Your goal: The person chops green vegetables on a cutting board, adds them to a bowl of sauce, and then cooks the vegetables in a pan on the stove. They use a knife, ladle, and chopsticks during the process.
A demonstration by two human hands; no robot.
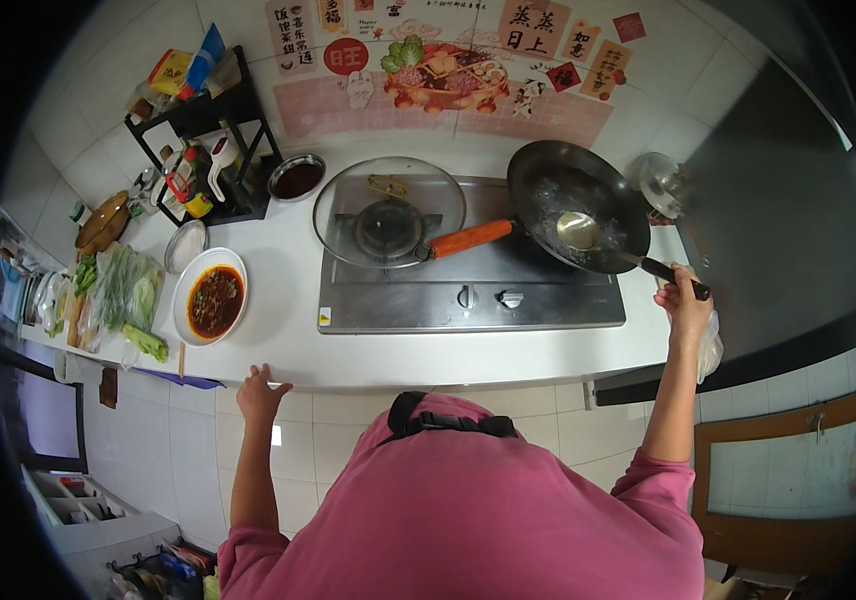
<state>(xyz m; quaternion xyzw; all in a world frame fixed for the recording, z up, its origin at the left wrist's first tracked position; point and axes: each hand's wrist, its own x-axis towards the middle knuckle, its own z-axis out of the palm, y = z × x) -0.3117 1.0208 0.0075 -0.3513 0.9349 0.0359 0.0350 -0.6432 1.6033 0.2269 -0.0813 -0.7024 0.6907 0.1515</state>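
Note:
My right hand (687,300) grips the black handle of a metal ladle (579,231), whose bowl rests in the liquid inside a dark wok (548,169). The wok sits on the right side of a stainless steel gas stove (398,300), and its orange-red wooden handle (469,240) points left. My left hand (259,394) touches the counter's front edge with fingers apart, holding nothing. Just beyond it stands a white bowl (240,330) of dark red, oily sauce or soup. A clear glass lid (330,180) lies over the left burner (387,229), partly under the wok's handle.
Left on the counter are bagged green vegetables (124,285), a small dish of white powder (186,247) and a black rack (252,202) holding bottles. A metal bowl of dark liquid (297,178) stands behind. Right of the wok is a clear lidded container (662,184); a dark panel (780,217) borders the counter.

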